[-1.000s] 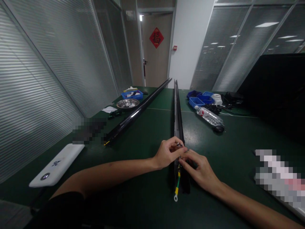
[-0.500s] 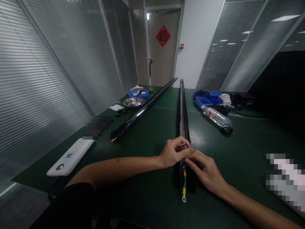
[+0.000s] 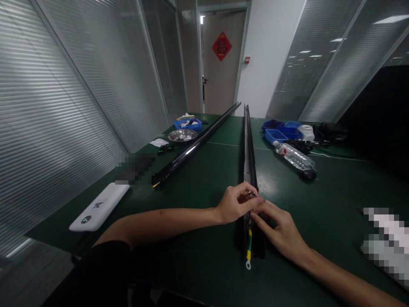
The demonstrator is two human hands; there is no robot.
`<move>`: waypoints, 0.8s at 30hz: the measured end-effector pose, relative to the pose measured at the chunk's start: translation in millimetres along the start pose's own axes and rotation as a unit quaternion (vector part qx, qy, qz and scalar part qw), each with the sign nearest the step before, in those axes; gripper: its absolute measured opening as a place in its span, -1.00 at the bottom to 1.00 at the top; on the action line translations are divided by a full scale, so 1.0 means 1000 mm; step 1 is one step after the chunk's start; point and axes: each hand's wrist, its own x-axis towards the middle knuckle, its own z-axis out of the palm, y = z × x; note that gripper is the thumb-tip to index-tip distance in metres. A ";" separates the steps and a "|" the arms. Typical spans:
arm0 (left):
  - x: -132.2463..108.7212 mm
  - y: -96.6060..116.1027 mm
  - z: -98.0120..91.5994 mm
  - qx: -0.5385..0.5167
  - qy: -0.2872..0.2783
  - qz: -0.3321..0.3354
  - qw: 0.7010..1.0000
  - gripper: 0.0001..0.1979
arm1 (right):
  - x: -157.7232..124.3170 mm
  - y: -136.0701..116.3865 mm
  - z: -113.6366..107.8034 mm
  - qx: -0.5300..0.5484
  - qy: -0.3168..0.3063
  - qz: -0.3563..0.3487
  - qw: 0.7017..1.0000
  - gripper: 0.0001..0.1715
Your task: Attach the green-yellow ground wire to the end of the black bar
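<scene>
Metal fastener (image 3: 251, 195) pinched by left hand (image 3: 234, 205) fingers; right hand (image 3: 281, 232) fingers pinch wire (image 3: 249, 244).

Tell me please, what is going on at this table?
A person works with both hands at the near end of a long black rail on a green table. The left hand pinches a small metal part on the rail; the right hand touches the rail beside it. A green-yellow wire with a ring lug sticks out of the rail's end.
</scene>
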 end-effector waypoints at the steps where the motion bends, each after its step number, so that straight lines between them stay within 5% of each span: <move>1: 0.000 0.000 0.000 0.001 0.003 0.000 1.000 -0.74 | -0.001 0.000 0.000 0.000 -0.002 -0.001 1.000 -0.76; 24: -0.001 0.004 -0.001 0.042 -0.005 -0.007 0.999 -0.75 | -0.001 0.000 0.003 -0.019 0.014 -0.026 0.999 -0.80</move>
